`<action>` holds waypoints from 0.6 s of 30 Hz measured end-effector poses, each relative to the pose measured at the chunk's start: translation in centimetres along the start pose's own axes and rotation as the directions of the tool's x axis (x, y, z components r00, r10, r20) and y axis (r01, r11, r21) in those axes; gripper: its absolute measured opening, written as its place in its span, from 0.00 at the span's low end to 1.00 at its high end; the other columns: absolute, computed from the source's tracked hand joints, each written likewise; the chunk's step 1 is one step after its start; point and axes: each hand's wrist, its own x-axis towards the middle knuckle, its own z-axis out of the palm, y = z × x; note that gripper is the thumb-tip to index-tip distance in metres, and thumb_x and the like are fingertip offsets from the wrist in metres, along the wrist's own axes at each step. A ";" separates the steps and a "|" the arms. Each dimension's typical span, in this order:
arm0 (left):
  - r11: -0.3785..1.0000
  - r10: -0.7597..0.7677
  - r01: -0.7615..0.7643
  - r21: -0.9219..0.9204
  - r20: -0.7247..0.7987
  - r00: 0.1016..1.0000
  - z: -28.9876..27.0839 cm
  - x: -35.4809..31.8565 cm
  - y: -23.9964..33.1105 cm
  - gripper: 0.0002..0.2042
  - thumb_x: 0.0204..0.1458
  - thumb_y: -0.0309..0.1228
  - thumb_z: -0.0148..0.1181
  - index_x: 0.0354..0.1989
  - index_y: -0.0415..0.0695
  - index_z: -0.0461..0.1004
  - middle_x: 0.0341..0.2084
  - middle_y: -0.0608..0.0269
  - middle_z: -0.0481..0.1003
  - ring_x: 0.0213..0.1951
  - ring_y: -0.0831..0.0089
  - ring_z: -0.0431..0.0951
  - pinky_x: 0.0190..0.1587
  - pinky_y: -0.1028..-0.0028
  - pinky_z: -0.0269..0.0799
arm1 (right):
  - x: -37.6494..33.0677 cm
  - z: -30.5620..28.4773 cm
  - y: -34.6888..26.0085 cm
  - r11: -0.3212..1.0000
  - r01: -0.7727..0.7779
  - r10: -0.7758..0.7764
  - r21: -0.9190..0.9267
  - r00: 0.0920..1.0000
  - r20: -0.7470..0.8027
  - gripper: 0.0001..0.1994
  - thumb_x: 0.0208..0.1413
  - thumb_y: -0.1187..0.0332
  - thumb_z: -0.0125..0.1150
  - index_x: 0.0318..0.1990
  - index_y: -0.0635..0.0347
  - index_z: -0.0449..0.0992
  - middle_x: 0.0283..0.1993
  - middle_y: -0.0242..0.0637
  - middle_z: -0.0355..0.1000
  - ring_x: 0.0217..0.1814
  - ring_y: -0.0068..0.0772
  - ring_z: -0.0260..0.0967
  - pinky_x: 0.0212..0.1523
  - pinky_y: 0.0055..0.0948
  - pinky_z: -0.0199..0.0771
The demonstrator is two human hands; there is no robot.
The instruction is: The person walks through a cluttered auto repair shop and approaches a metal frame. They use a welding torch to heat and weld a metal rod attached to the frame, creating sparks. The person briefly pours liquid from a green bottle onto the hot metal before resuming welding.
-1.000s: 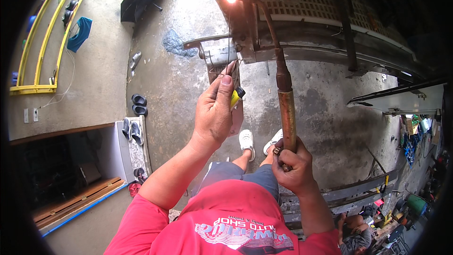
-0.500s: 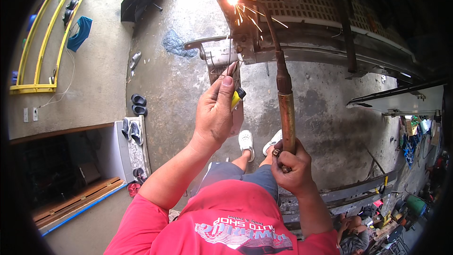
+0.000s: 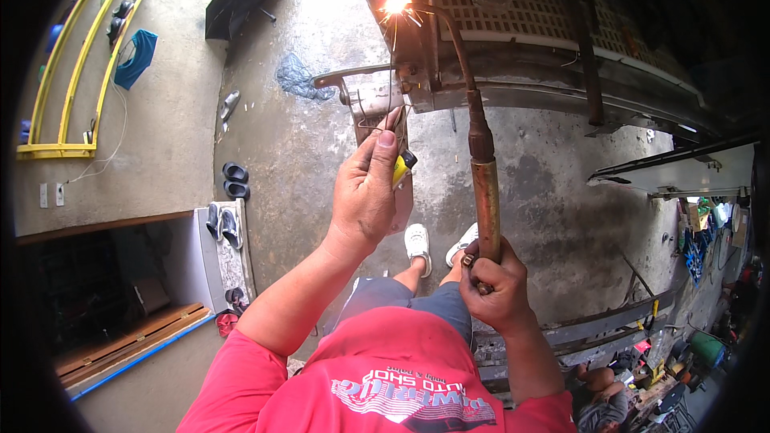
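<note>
While my right hand [image 3: 491,287] gripped the lit torch [image 3: 484,192] and my left hand [image 3: 365,192] pinched a rod [image 3: 395,124] and lighter [image 3: 403,166], I judged the joint [image 3: 395,6] only partly brazed.

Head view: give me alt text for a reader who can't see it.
A person's right hand holds a long copper-coloured torch whose curved tip throws bright sparks against a metal frame. Their left hand holds a thin wire and a yellow lighter just below, over a concrete floor.
</note>
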 end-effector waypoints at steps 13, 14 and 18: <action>0.999 0.032 -0.032 0.003 0.051 0.998 -1.4 0.6 -2.0 0.25 0.72 0.47 0.49 0.69 0.43 0.70 0.51 0.66 0.77 0.49 0.82 0.72 0.55 0.79 0.69 | 0.0 -0.1 0.4 0.999 0.028 -0.028 -0.018 1.000 0.005 0.09 0.45 0.78 0.70 0.25 0.59 0.72 0.40 0.46 0.75 0.35 0.46 0.77 0.33 0.38 0.78; 0.998 0.059 -0.059 -0.002 0.042 0.997 -1.6 0.8 -2.7 0.25 0.72 0.47 0.49 0.69 0.43 0.70 0.51 0.66 0.77 0.49 0.82 0.72 0.54 0.79 0.69 | 0.0 -0.1 0.4 0.999 0.039 -0.039 -0.021 0.999 0.008 0.09 0.45 0.78 0.70 0.25 0.59 0.72 0.41 0.46 0.75 0.35 0.46 0.77 0.33 0.38 0.78; 0.999 0.027 -0.026 -0.024 0.052 0.998 -1.1 0.4 -1.7 0.26 0.72 0.48 0.49 0.69 0.43 0.70 0.51 0.66 0.77 0.49 0.82 0.72 0.54 0.79 0.70 | 0.2 -0.2 0.0 1.000 -0.024 0.024 -0.003 1.000 0.020 0.09 0.45 0.78 0.70 0.25 0.59 0.72 0.41 0.46 0.75 0.35 0.46 0.77 0.32 0.37 0.78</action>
